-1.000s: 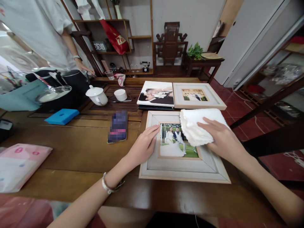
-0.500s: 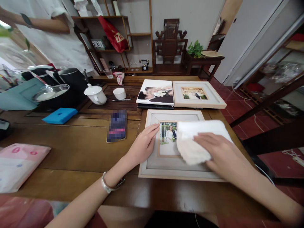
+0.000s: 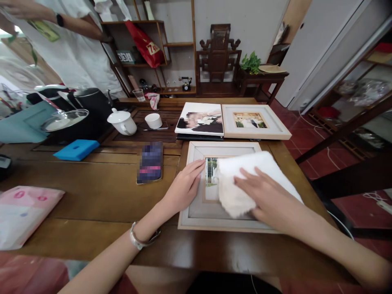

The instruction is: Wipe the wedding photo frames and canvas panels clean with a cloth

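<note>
A picture frame (image 3: 190,204) with a pale border lies flat on the wooden table, a small photo in its middle. My left hand (image 3: 185,185) rests along the left side of that frame, fingers stretched out flat and holding nothing. Under my right hand (image 3: 269,198) is a folded white cloth (image 3: 235,183), pressed onto the frame and gripped by the hand with its fingers a little apart. The cloth hides much of the photo (image 3: 211,173) and the right part of the frame.
Behind lie a photo panel (image 3: 200,118) and another framed picture (image 3: 272,122). Left of my hands are a phone (image 3: 150,163), a blue block (image 3: 76,149), a lidded white cup (image 3: 121,121), a small bowl (image 3: 153,121) and a tissue pack (image 3: 27,216). A person (image 3: 79,57) stands back left.
My right hand and the white cloth have slid left across the frame, covering more of the photo. My left hand stays in place. The person at the back has shifted their arms.
</note>
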Action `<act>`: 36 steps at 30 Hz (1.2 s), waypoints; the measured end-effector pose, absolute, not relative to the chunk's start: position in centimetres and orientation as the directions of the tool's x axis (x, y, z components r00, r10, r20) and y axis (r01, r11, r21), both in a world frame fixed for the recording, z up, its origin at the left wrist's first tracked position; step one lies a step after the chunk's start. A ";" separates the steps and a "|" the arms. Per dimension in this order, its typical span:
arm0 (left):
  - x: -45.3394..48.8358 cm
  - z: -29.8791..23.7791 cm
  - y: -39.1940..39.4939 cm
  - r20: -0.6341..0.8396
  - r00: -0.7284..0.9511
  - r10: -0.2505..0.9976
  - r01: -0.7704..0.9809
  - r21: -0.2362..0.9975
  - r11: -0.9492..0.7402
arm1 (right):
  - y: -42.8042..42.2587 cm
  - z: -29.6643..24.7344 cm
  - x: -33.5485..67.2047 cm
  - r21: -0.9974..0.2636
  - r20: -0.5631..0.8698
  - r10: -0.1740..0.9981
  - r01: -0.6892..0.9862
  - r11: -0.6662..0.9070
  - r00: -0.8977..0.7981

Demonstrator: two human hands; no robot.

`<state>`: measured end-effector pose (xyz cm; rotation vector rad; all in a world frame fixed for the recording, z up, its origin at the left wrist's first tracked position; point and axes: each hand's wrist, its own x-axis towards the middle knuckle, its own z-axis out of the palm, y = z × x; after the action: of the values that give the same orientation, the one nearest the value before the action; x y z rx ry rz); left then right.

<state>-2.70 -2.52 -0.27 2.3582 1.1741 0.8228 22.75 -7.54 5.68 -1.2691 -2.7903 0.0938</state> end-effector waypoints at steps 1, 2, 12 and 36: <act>-2.7 -0.2 -2.5 0.329 0.479 0.814 0.593 0.562 -0.576 | -8.8 6.2 22.5 -0.114 0.016 0.726 0.720 0.684 -0.687; -2.7 -0.2 -2.5 0.325 0.478 0.816 0.597 0.561 -0.573 | -9.8 6.7 22.4 -0.139 -0.004 0.701 0.695 0.706 -0.713; -2.7 0.2 -2.6 0.286 0.492 0.822 0.630 0.534 -0.564 | -2.6 5.3 24.6 0.034 0.113 0.858 0.865 0.500 -0.501; -2.8 -0.1 -2.6 0.284 0.502 0.817 0.637 0.518 -0.571 | 2.6 6.8 25.0 -0.267 0.170 0.775 0.729 0.631 -0.608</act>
<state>-2.78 -2.60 -0.09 2.4032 1.2137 0.7247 24.96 2.60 6.85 -1.2196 -2.5853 0.2482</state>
